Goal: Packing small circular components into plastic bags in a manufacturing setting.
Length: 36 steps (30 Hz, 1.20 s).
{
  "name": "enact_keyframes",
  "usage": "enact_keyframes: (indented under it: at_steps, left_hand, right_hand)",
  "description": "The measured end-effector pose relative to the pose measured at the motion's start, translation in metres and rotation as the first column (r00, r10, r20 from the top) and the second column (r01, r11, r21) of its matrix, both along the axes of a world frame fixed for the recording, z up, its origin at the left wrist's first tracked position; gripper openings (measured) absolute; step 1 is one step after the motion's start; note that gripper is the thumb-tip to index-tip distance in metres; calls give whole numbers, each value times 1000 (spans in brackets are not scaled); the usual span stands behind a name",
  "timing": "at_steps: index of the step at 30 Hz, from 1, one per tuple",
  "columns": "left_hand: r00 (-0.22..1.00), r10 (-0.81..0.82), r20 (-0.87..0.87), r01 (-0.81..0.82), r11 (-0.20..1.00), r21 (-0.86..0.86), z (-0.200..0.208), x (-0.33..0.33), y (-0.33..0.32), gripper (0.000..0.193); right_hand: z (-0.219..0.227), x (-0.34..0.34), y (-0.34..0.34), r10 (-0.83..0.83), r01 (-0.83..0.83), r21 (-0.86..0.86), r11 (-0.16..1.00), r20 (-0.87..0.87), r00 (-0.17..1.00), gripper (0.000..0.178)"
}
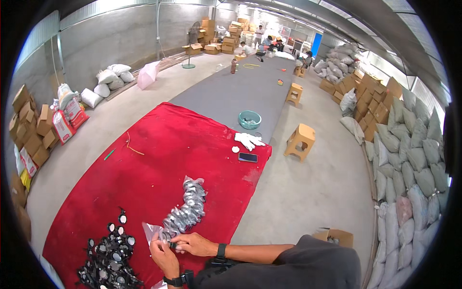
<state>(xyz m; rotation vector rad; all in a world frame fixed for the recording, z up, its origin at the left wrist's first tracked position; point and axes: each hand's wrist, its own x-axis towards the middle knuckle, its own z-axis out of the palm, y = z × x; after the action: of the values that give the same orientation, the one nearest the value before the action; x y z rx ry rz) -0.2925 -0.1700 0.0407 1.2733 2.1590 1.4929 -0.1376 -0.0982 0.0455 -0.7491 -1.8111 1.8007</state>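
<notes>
My left hand (164, 256) is closed on a small clear plastic bag (151, 230) at the near edge of the red cloth. Beside it, my right hand (196, 244) pinches a small dark part (173, 244) against the bag's mouth; whether the part is inside cannot be made out. Just beyond my hands, a curved row of clear-bagged parts (186, 210) lies on the red cloth (120, 168), the bags overlapping. Left of my hands is a heap of loose black parts (107, 262) with round pale discs.
White gloves (249, 140), a phone (248, 157) and a teal basin (250, 120) lie toward the far right of the long table. Yellow stools (301, 141) stand along its right side. Stacked sacks (409, 154) line the right wall. An open carton (333, 237) stands near my right arm. People (269, 42) are far off.
</notes>
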Motion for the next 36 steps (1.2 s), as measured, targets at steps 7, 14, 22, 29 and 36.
enact_keyframes:
  at_steps: [7,14,22,29,36]
  left_hand:
    - [946,-107,306,118,993,-17,25,-5,-11,14]
    - [998,44,45,-42,998,-41,15,-19,-27,6]
    - [992,-127,22,125,990,70,39,-21,-18,6]
    - [983,1,182,0,1000,-4,-16,-15,-38,16]
    - [492,-33,870,-172,976,134,-55,-40,-41,39]
  right_hand:
    - [3,-23,12,-101,90,100,991,121,988,33]
    - [-40,-41,5,-140,125,-95,988,-166,976,34]
    - [-12,-50,7,-136,109,260,959,89,987,31]
    - [-31,-70,-3,-46,39,226,973,25,999,30]
    - [-54,-88,2,83,-84,65,994,30,996,37]
